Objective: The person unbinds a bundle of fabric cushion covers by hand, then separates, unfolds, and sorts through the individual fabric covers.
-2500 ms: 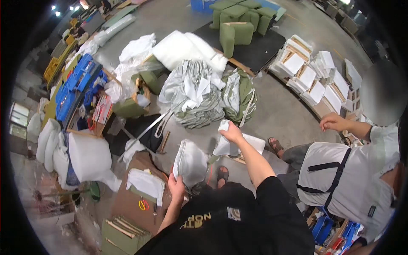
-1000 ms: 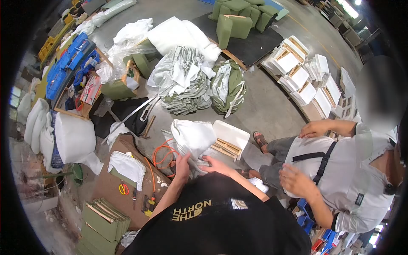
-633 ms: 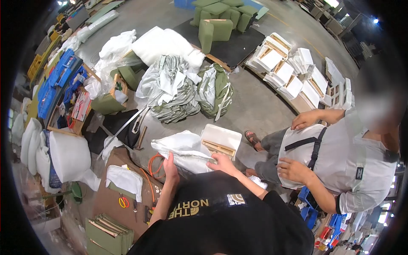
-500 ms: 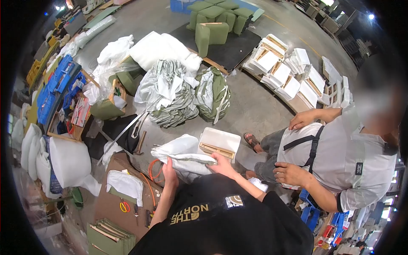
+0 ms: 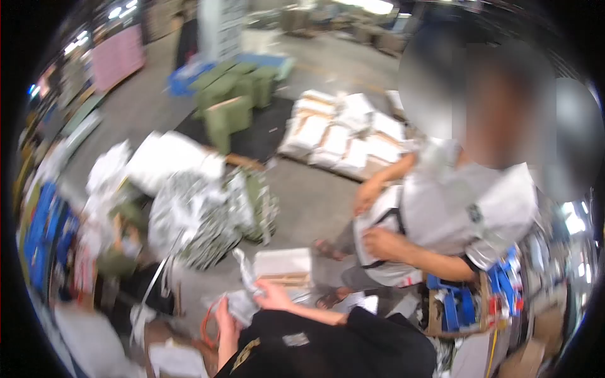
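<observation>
Cloth (image 5: 242, 305) between both hands, above floor (image 5: 321, 208), narrow part sticking up. Left hand (image 5: 227, 321) at cloth's left side, fingers partly curled; blur hides how firm grip is. Right hand (image 5: 273, 296) closed, cloth pinched between thumb and fingers. Panel (image 5: 283, 259) with wood strips on floor, just beyond right hand. Orange hose (image 5: 207, 320) beside left hand. Cover pile (image 5: 192, 217) farther off, forward-left. Co-worker (image 5: 441, 214) at right, hands apart from cloth.

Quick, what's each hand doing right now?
Left hand: against the pale cloth, too blurred to tell if gripping.
Right hand: closed on the pale cloth.
</observation>
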The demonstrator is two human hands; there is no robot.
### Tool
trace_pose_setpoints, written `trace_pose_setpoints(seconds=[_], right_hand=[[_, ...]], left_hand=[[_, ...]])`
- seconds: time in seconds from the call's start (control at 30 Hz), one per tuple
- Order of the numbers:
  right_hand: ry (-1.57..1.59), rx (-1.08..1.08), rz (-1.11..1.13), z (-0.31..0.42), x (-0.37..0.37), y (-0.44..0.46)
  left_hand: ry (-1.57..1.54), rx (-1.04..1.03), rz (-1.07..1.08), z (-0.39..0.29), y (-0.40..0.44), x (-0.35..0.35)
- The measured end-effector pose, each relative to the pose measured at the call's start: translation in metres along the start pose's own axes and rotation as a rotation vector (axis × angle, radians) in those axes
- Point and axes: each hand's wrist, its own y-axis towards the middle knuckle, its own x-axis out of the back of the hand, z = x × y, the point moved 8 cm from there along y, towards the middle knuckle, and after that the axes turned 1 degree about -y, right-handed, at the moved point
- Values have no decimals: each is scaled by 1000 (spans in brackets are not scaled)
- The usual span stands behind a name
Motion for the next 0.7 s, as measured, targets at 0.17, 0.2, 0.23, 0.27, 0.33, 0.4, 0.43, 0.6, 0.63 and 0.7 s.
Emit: trace_pose_setpoints(seconds=[0.17,0.2,0.23,0.27,0.33,0.4,0.43,0.6,0.63,0.7], right_hand=[[11,130,108,28,-18,6],[30,77,144,43,-9,5],[34,72,131,42,-7,7],[38,68,119,40,-7,9],[38,75,97,32,-12,8],[61,134,145,21,-25,9],[70,164,168,16,-30,10],[454,-26,344,-1,-49,10],[573,-128,422,3,-49,9],[783,-308,531,9,-51,5]], left_hand=[[322,-73,235,8,26,-15],[353,-104,275,4,26,-27],[382,-134,308,1,21,-34],[411,-164,339,-2,19,-42],[419,-217,374,7,34,-35],[359,-106,338,3,21,-44],[379,-126,330,1,17,-45],[377,-214,281,0,26,-39],[335,-224,274,0,26,-38],[328,-149,128,8,34,-19]])
